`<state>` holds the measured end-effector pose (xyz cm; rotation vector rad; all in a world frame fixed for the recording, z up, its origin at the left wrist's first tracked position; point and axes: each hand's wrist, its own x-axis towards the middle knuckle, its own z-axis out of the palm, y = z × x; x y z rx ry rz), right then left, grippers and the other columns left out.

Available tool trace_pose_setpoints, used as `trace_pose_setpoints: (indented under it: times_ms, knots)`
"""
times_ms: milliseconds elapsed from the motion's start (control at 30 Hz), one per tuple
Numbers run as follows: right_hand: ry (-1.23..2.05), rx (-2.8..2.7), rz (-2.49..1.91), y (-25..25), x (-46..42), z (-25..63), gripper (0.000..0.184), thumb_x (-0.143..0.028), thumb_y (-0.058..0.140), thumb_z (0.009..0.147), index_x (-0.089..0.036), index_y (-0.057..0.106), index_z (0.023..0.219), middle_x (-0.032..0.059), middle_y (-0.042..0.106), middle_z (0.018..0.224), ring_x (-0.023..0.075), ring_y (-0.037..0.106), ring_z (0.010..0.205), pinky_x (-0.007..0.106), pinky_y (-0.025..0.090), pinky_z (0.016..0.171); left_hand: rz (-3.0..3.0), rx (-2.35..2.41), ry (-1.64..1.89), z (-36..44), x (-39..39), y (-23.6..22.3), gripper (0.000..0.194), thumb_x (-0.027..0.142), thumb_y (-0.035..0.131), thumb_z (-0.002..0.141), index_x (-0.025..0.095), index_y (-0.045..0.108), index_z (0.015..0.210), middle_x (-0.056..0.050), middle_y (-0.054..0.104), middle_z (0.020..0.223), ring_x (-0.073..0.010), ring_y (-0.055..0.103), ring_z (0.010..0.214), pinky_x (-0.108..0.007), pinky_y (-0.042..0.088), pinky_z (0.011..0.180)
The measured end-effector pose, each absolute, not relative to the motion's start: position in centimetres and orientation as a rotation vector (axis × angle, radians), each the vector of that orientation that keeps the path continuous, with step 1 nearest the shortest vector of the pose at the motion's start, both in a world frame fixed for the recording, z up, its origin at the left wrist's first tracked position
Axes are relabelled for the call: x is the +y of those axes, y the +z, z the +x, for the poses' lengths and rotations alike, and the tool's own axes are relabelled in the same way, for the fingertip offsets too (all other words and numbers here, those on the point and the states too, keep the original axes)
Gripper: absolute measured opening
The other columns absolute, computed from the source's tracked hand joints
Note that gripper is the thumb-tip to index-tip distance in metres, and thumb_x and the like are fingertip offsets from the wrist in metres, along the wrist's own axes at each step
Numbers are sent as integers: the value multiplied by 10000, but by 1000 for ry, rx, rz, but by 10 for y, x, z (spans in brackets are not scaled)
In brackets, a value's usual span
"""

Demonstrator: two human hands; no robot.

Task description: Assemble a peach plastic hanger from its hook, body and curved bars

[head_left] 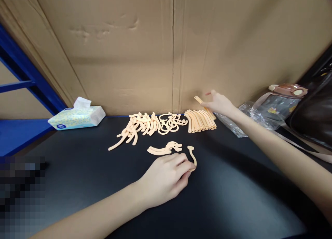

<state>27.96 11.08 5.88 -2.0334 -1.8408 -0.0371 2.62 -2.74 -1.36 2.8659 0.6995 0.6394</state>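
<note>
My left hand (168, 177) rests low over the black table, its fingers closed on one end of a thin curved cream piece (194, 158) with a flat widened tip. Just beyond the knuckles lie several cream curved pieces (160, 150), one with a hooked, forked end. At the back right, my right hand (220, 103) is above a neat row of cream bent tubes (198, 121). Its thumb is against a slim cream strip (198, 99) that slants past the hand; the fingers partly hide the grip.
Loose piles of cream curved pieces (145, 123) and thin hooked pieces (172, 123) lie along the cardboard wall (124, 59). A tissue box (77, 117) stands left. Clear plastic bags (234, 126), a strapped bottle (280, 106) and a dark bag (315, 104) are at right.
</note>
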Motion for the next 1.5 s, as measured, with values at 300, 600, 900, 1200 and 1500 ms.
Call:
trace_pose_setpoints:
  times_ms: [300,600,900,1200,1500]
  knots:
    - [131,-2163,-1528,50,38,257,466,-227,585,707,-227,496,1164,-17,661,843,152,573,622,258,394,576,3309,597,281,29,-40,0,204,114,495,877,120,590,1057,-45,535,917,-182,492,727,-319,431,567]
    - [5,-2369,-1493,11,8,252,513,-177,557,719,-223,457,1220,-27,623,876,151,568,633,260,395,580,3033,640,356,13,-43,5,120,162,470,923,175,589,930,-1,554,883,-155,482,751,-289,417,629]
    - [-38,-2406,-1455,-6,10,257,470,-163,548,745,-207,465,1206,-4,622,878,176,598,698,280,445,622,2853,689,400,11,-42,-2,176,176,439,943,204,592,1026,-1,582,906,-147,497,779,-258,423,671]
    - [-109,-2393,-1348,-13,10,261,320,-266,522,865,-208,498,1179,21,647,968,188,640,796,288,496,642,2850,692,439,10,-44,-3,187,185,420,955,193,597,1015,-8,593,909,-147,499,783,-252,432,685]
    - [-182,-2413,-1242,-16,10,259,310,-252,470,895,-202,498,1200,45,651,1036,207,648,887,310,531,701,2854,696,430,8,-45,-2,183,179,431,937,183,597,1015,-9,587,872,-143,499,761,-249,425,682]
